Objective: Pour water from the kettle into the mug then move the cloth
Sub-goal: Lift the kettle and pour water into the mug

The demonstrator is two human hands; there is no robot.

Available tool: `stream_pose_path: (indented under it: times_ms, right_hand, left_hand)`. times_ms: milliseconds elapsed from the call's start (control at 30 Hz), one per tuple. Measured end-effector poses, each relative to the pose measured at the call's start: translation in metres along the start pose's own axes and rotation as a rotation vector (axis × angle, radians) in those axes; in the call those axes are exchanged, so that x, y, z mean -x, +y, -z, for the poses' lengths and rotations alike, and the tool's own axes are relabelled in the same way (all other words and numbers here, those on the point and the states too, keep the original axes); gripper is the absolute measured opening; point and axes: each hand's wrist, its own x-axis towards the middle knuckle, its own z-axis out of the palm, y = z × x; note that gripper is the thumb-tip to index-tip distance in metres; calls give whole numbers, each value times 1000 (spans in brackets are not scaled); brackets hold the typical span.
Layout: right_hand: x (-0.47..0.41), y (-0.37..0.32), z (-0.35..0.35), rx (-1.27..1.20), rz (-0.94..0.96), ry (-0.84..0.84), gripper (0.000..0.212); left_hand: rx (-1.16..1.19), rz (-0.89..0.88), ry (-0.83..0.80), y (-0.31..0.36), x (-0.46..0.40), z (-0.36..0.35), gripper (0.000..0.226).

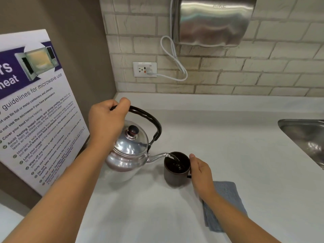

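Note:
A shiny metal kettle (128, 151) with a black handle hangs tilted above the white counter (228, 137). My left hand (107, 120) grips the top of its handle. A thin stream of water runs from the spout into a dark brown mug (175, 174) standing on the counter. My right hand (199, 171) is wrapped around the mug's right side, over its handle. A folded blue-grey cloth (226, 199) lies flat on the counter just behind and to the right of my right wrist, partly hidden by my forearm.
A microwave guideline poster (35, 111) leans on the left wall. A steel sink (306, 137) sits at the right edge. On the brick back wall are a socket (144, 69) with a white cord and a steel hand dryer (213, 21).

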Motion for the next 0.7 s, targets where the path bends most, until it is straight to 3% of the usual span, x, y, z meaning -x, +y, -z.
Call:
stream_pose_path:
  times_ms: [233, 400, 533, 700]
  right_hand:
    - [-3, 7, 2, -36, -73, -64, 57]
    - [-5, 1, 10, 15, -122, -145, 49]
    - [-19, -20, 26, 269, -4, -167, 46]
    - [-65, -87, 21, 286, 177, -56, 46]
  left_hand:
    - [169, 253, 45, -14, -4, -2, 46]
    - [313, 418, 100, -20, -16, -5, 37]
    - [416, 499, 172, -23, -35, -12, 37]
    - [497, 487, 236, -37, -57, -38, 37]
